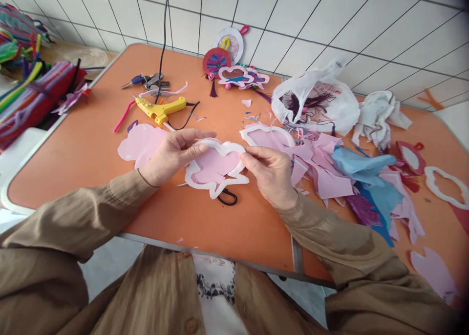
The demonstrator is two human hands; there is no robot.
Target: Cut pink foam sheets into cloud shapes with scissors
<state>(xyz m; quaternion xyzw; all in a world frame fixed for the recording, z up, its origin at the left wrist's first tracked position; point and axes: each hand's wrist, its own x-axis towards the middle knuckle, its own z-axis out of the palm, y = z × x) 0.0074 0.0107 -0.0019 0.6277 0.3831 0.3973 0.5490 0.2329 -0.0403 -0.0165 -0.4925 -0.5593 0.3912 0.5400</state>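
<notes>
Between my hands, over the orange table, is a white foam frame shaped like a fish or cloud, with pink sheet showing inside it. My left hand pinches its upper left edge between thumb and fingers. On the upper right edge, my right hand grips the frame between thumb and forefinger. Below the frame, the loop handle of black scissors sticks out. A pink cloud-shaped sheet lies just left of my left hand.
A yellow glue gun with a cord lies behind my left hand, near keys. Finished ornaments, a white plastic bag and a pile of pink scraps with blue cloth extend across the back and right.
</notes>
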